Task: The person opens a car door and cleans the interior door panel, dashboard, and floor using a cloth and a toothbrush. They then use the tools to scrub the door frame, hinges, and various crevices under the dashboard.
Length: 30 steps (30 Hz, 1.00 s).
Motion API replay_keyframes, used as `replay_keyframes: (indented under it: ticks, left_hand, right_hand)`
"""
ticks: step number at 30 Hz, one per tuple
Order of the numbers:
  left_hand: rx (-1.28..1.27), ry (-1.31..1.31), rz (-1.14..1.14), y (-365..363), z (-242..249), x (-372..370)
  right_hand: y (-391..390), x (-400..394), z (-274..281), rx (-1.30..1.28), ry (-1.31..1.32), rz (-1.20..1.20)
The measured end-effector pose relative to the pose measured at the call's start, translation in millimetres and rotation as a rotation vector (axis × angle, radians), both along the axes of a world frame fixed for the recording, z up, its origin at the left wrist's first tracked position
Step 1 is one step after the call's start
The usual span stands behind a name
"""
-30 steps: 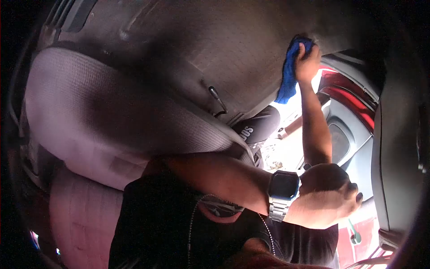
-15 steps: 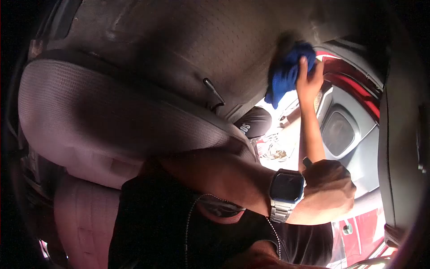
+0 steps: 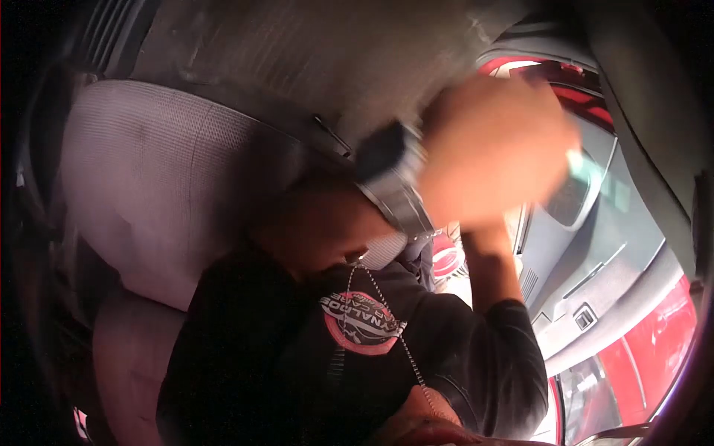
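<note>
My left hand (image 3: pixel 498 149), blurred by motion, is raised in front of me and looks closed in a rounded fist. A pale teal smear (image 3: pixel 584 167) shows at its far edge; I cannot make out what it is. A wristwatch with a metal band (image 3: pixel 401 189) is on my left wrist. My right forearm (image 3: pixel 491 260) reaches up behind the left hand, which hides my right hand and whatever it holds. No part of the blue cloth shows. Beyond the hands is the dark, dirty carpeted car floor (image 3: pixel 297 44).
A grey fabric car seat (image 3: pixel 149 163) fills the left side, with a dark lever (image 3: pixel 332 135) along its edge. At right stands an open car door (image 3: pixel 587 275) with a grey inner panel and speaker. Red bodywork (image 3: pixel 647 349) shows lower right.
My left hand has swung up and forward from near the door, now covering my right hand and the blue cloth seen in it before. My view has shifted, showing more of my shirt.
</note>
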State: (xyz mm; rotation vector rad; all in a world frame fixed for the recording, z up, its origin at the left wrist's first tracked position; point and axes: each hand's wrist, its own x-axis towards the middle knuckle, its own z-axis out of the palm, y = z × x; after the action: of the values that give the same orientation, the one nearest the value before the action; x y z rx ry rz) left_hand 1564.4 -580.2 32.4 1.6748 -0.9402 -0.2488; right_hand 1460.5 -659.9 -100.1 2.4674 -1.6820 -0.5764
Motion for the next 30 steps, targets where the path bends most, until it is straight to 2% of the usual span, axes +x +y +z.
replay_keyframes:
  ticks: [1, 2, 4, 5, 6, 7, 8, 9, 10, 12, 13, 15, 16, 20, 21, 22, 23, 24, 25, 26, 29, 30]
  left_hand:
    - [0.15, -0.078, 0.093, 2.3, 10.5, 24.2]
    - [0.0, 0.007, 0.23, 4.9, 7.7, 34.2]
    - [-0.171, -0.007, 0.23, 18.8, 41.3, 45.1]
    - [-0.177, -0.018, 0.214, 17.2, 37.8, 43.4]
    - [-0.103, -0.013, 0.225, 12.2, 26.6, 40.6]
    - [-0.029, -0.003, 0.237, 7.0, 18.7, 38.8]
    - [-0.031, -0.005, 0.222, -0.7, 16.8, 37.5]
    - [-0.071, 0.017, 0.183, -3.8, 13.9, 33.9]
    - [-0.111, 0.036, 0.15, -4.1, 11.7, 32.3]
    - [-0.137, 0.032, 0.101, -5.4, 12.7, 29.2]
    - [-0.17, 0.028, 0.07, -6.0, 13.3, 29.0]
    - [-0.174, -0.011, 0.1, -8.2, 11.8, 28.9]
    - [-0.177, -0.033, 0.128, -7.9, 10.8, 27.7]
    - [-0.148, 0.005, 0.06, -6.0, 13.3, 26.6]
    - [-0.139, 0.006, 0.075, -4.9, 13.9, 27.5]
    - [-0.129, 0.006, 0.09, -4.7, 14.4, 29.3]
    - [-0.134, 0.005, 0.085, -5.5, 13.6, 31.2]
    - [-0.154, -0.016, 0.097, -6.6, 11.5, 32.5]
    - [-0.169, -0.032, 0.111, -6.5, 9.8, 32.2]
    - [-0.169, -0.027, 0.11, -5.9, 10.8, 30.3]
    - [-0.165, 0.055, 0.051, -5.1, 15.0, 24.2]
    - [-0.174, 0.054, 0.064, -4.6, 14.3, 25.3]
  right_hand:
    - [-18.9, -16.6, -18.1, 0.034, -0.191, 0.058]
    - [-57.6, -8.7, -56.3, 0.064, -0.38, 0.109]
    - [-111.7, -26.6, -105.9, 0.119, -0.751, 0.199]
    - [-93.0, -58.0, -127.2, 0.108, -0.764, 0.187]
    - [-79.4, -107.8, -134.6, 0.246, -0.669, 0.281]
    - [-28.0, -159.3, -142.3, 0.384, -0.565, 0.373]
    - [11.2, -169.6, -87.8, 0.612, -0.471, 0.283]
    - [36.1, -198.3, -79.4, 0.618, -0.493, 0.454]
    - [39.6, -199.5, -74.8, 0.662, -0.389, 0.472]
    - [8.7, -205.8, -131.8, 0.506, -0.437, 0.474]
    - [-12.2, -180.7, -142.1, 0.366, -0.677, 0.356]
    - [-58.3, -76.1, -106.5, 0.193, -0.765, 0.168]
    - [-86.8, -46.2, -103.8, 0.159, -0.77, 0.178]
    - [-124.2, -11.4, -84.6, 0.102, -0.727, 0.216]
    - [-105.6, -23.3, -81.3, 0.146, -0.732, 0.143]
    - [-86.6, -54.4, -100.8, 0.208, -0.764, 0.202]
    - [-52.5, -97.7, -114.9, 0.148, -0.767, 0.354]
    - [-26.5, -158.8, -134.7, 0.336, -0.772, 0.477]
    - [4.5, -188.4, -114.2, 0.428, -0.613, 0.516]
    - [27.5, -201.5, -102.2, 0.522, -0.453, 0.55]
    - [7.9, -200.5, -109.3, 0.599, -0.36, 0.576]
    - [-9.4, -168.8, -105.0, 0.577, -0.451, 0.41]
